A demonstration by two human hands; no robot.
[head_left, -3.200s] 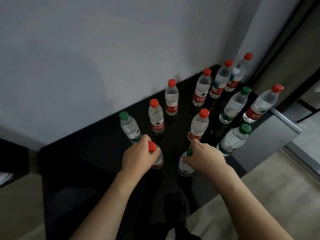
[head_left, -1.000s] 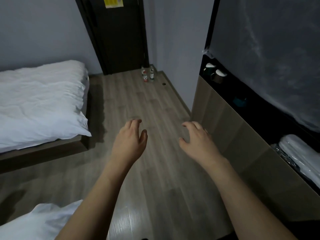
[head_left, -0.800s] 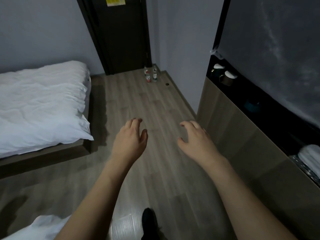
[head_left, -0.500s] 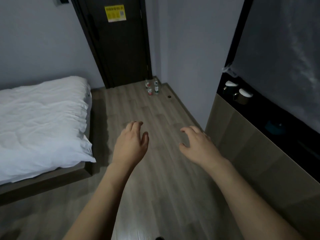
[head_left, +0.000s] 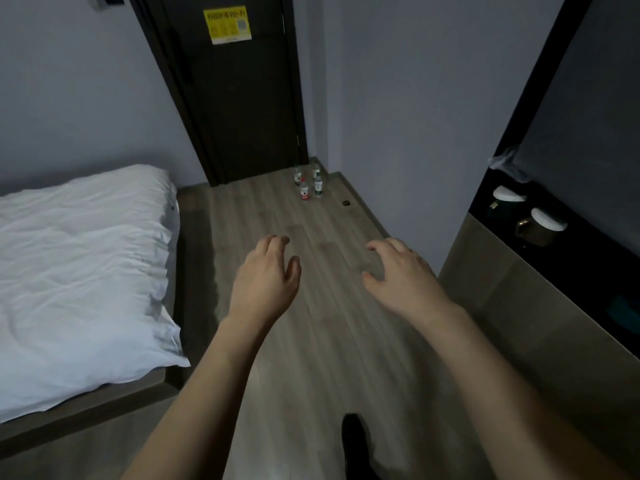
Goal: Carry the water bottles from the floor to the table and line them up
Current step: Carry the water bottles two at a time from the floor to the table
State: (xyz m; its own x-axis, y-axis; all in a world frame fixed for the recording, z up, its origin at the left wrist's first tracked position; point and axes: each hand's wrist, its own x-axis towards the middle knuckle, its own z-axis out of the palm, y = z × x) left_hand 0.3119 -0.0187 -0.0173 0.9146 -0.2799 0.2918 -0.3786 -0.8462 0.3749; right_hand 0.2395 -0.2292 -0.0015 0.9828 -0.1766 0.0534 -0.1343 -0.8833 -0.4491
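Beneath the fingers the floor is matt wood-grain plank, faintly sheened nearer the body. Left of them the bed wears creased white cloth; the distant bottles look like clear plastic.

Hotel bedroom: bed, Wi-Fi door notice

I held both arms stretched out ahead of me, bare to the elbow. My left hand hung palm down, fingers loosely curled and empty. My right hand matched it (fingers slightly more spread), well apart from the left, gripping nothing.
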